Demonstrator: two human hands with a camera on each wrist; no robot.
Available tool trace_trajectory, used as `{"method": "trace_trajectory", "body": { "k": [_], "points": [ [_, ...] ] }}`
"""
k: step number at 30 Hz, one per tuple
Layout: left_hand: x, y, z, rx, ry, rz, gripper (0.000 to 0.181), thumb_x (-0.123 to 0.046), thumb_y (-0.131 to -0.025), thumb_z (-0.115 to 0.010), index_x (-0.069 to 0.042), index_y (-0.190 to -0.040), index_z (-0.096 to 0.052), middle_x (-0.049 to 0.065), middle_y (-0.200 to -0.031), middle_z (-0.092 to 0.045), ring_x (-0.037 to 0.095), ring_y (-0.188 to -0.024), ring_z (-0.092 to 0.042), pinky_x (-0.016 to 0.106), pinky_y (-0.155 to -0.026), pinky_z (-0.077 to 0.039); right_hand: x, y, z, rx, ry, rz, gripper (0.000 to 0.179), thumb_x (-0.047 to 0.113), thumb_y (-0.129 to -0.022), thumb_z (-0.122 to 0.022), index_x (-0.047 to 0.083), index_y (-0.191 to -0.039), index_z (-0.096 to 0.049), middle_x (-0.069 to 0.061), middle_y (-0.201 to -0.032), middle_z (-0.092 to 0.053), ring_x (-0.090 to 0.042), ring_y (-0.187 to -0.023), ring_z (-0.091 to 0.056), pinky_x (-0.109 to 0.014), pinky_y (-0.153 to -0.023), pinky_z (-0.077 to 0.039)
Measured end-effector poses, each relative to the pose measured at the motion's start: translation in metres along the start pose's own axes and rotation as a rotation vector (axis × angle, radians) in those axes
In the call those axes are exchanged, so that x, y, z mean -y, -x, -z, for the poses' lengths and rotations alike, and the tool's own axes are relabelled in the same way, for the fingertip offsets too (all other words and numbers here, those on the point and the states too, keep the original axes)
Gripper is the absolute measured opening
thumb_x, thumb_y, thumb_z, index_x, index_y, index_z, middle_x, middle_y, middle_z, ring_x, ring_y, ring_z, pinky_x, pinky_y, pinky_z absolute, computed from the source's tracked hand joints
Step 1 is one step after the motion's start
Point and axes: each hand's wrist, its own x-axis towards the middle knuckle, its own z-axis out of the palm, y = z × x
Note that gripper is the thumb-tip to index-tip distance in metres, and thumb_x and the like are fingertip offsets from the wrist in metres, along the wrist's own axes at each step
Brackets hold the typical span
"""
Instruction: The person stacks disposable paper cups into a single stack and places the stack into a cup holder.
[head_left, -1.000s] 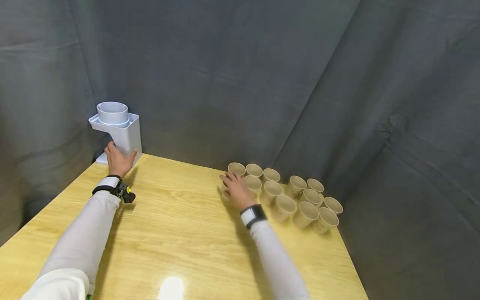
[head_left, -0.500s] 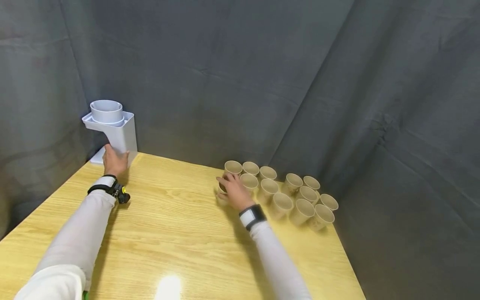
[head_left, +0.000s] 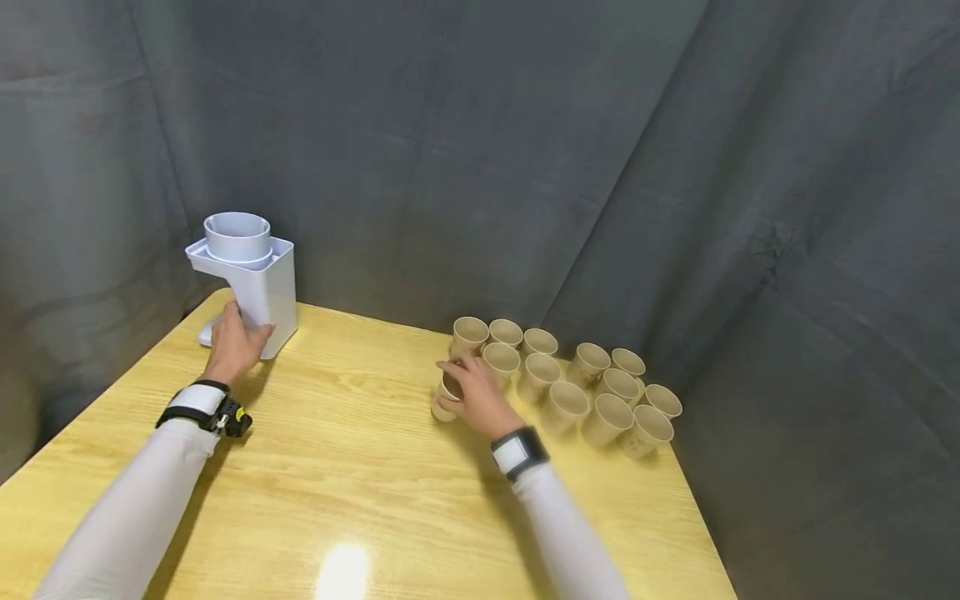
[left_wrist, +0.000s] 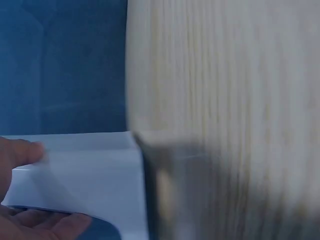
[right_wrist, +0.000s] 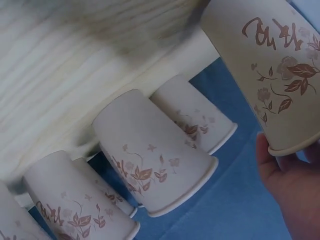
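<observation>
standing before grey curtains (head_left: 420, 167), the glossy wood-grained table (head_left: 360, 467) bears paper cups (head_left: 540, 375).

Both arms (head_left: 123, 517) outstretched — hands apart, left hand (head_left: 234, 343) gripping — thumb (left_wrist: 25, 152) opposite fingers (left_wrist: 70, 226), right hand (head_left: 482, 400) gripping too

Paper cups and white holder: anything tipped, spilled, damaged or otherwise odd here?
Nothing stands out. The grouped cups stand mouth-up, the right hand grips another cup near its rim, and the left hand holds the white holder upright. No spill or damage shows; the slant in the right wrist view seems camera angle.
</observation>
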Motion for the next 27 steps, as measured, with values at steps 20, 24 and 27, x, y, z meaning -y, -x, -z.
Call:
{"method": "trace_trajectory", "body": {
  "k": [20,24,27],
  "points": [
    [-0.076,0.117,-0.002,0.076,-0.025,-0.191,0.051,-0.005,-0.089,-0.076,0.02,-0.121,-0.045,0.044,-0.112,-0.057,0.06,-0.101,-0.059,0.07,-0.081,-0.049,0.046,0.023,0.003,-0.039,-0.049,0.009,0.048,0.037,-0.083,-0.082,0.016,-0.123,-0.064,0.002,-0.114,-0.06,-0.016,-0.103,-0.053,-0.033,-0.091,-0.047],
    [-0.081,0.133,-0.005,0.073,-0.039,-0.168,0.049,-0.004,-0.089,-0.076,0.019,-0.119,-0.046,0.045,-0.11,-0.058,0.061,-0.099,-0.06,0.07,-0.081,-0.049,0.055,0.023,0.0,-0.039,-0.057,0.007,0.047,0.037,-0.083,-0.081,0.016,-0.121,-0.064,0.002,-0.113,-0.06,-0.016,-0.101,-0.052,-0.033,-0.09,-0.047],
    [-0.084,0.143,-0.008,0.051,-0.041,-0.162,0.047,-0.004,-0.088,-0.076,0.019,-0.117,-0.047,0.045,-0.106,-0.059,0.06,-0.096,-0.061,0.069,-0.079,-0.05,0.058,0.023,-0.003,-0.033,-0.057,0.005,0.045,0.036,-0.083,-0.08,0.016,-0.12,-0.065,0.002,-0.113,-0.06,-0.016,-0.101,-0.053,-0.033,-0.088,-0.048]
  ]
}}
